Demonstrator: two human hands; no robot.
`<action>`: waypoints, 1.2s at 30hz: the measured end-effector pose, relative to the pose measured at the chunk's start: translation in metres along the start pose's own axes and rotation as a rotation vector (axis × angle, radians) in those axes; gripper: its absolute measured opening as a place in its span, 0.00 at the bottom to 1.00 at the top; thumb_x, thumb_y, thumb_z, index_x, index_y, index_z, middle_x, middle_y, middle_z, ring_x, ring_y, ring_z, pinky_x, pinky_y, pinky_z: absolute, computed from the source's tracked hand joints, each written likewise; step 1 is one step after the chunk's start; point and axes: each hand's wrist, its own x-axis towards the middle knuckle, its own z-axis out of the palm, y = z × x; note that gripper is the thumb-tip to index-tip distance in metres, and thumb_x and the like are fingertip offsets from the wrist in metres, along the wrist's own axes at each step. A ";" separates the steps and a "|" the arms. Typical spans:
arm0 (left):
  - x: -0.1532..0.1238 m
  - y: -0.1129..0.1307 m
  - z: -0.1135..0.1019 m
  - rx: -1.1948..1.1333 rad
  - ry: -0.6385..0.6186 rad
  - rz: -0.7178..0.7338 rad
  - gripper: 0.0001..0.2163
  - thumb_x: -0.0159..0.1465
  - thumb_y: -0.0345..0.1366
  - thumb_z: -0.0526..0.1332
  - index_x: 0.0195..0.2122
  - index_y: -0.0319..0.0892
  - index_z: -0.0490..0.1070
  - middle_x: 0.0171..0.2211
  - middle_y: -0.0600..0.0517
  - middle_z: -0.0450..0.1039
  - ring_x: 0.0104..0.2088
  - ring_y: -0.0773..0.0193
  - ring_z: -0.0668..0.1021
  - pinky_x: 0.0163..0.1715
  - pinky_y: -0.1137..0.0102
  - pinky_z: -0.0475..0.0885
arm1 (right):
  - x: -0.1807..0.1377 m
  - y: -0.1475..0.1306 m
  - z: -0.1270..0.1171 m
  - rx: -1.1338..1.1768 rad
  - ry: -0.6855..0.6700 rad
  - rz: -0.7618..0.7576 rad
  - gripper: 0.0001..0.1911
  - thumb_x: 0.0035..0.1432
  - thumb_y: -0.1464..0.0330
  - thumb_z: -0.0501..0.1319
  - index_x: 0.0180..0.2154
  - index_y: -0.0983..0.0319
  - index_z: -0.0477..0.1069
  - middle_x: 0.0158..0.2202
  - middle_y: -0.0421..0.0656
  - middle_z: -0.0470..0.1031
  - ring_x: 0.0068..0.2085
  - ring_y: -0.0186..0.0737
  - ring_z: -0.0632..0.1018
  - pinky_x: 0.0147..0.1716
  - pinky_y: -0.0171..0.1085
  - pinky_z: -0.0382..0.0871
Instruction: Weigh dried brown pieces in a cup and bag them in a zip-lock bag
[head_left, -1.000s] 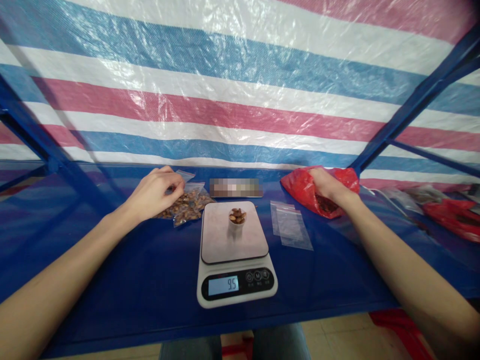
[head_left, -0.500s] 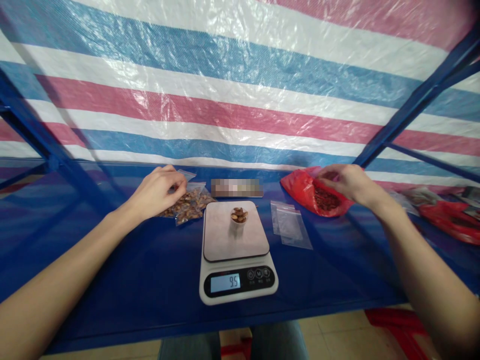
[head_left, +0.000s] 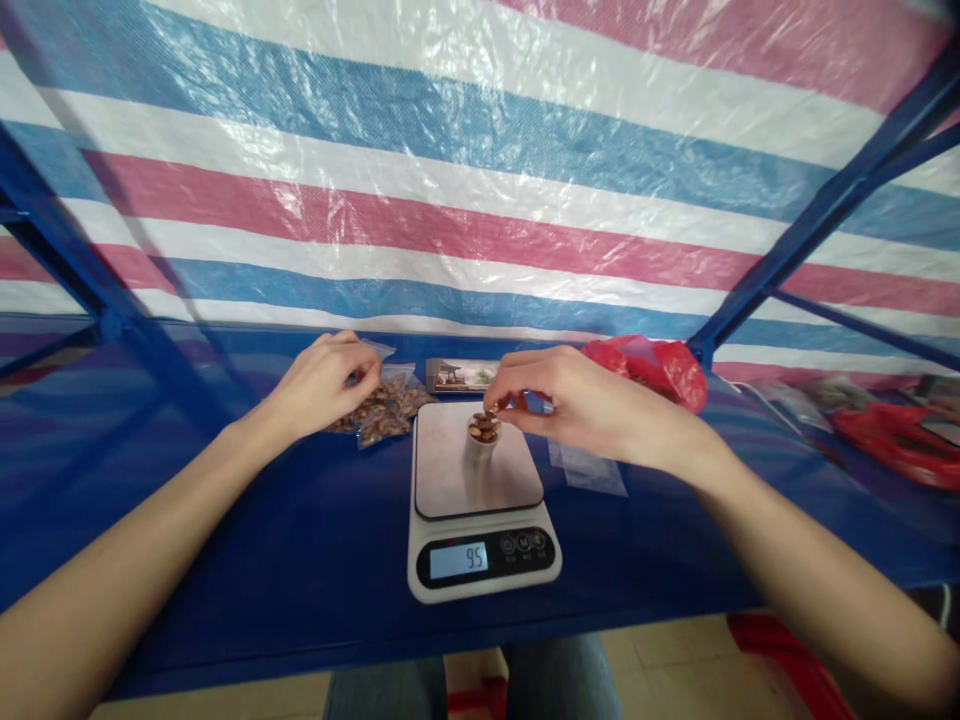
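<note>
Cup [head_left: 481, 451]: right grip [head_left: 562, 396] above, pinching piece [head_left: 492, 409] | left grip [head_left: 326, 382]: can't tell | red bag [head_left: 679, 373] part-hidden

Both forearms [head_left: 187, 500] slant inward, the left hand [head_left: 326, 385] curled, the right hand [head_left: 562, 405] pinching, palm down

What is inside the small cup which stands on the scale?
Brown pieces show at the mouth of the small cup; those on top and its wall hide whatever lies below.

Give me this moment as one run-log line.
right hand: at small cup of brown pieces | left hand: by filled clear bags | scale: under cup, display lit | red bag: behind right hand
</note>
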 end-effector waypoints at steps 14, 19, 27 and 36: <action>0.000 0.001 -0.001 0.014 0.019 -0.009 0.14 0.70 0.36 0.52 0.28 0.44 0.71 0.28 0.49 0.76 0.38 0.53 0.78 0.41 0.61 0.70 | 0.004 -0.004 0.008 -0.051 -0.115 0.030 0.08 0.70 0.75 0.63 0.43 0.60 0.81 0.44 0.44 0.80 0.42 0.40 0.80 0.42 0.37 0.69; 0.000 0.001 -0.002 0.015 0.037 -0.015 0.14 0.70 0.37 0.53 0.28 0.44 0.71 0.28 0.49 0.77 0.38 0.53 0.77 0.41 0.60 0.70 | 0.004 -0.005 0.007 -0.047 -0.124 0.035 0.07 0.70 0.75 0.64 0.43 0.60 0.81 0.45 0.44 0.80 0.43 0.41 0.81 0.43 0.37 0.70; -0.001 -0.001 -0.001 0.005 0.034 -0.006 0.14 0.71 0.37 0.52 0.29 0.43 0.72 0.29 0.48 0.77 0.39 0.52 0.78 0.42 0.58 0.70 | 0.005 -0.002 0.006 -0.036 -0.135 0.022 0.08 0.70 0.74 0.65 0.45 0.59 0.82 0.45 0.44 0.82 0.44 0.41 0.82 0.43 0.36 0.71; 0.000 0.001 -0.004 0.005 0.031 -0.015 0.14 0.70 0.37 0.52 0.28 0.44 0.71 0.28 0.48 0.77 0.38 0.53 0.77 0.42 0.60 0.70 | -0.009 -0.001 -0.021 0.020 -0.025 0.020 0.07 0.68 0.67 0.67 0.45 0.59 0.83 0.44 0.45 0.85 0.43 0.41 0.84 0.45 0.38 0.75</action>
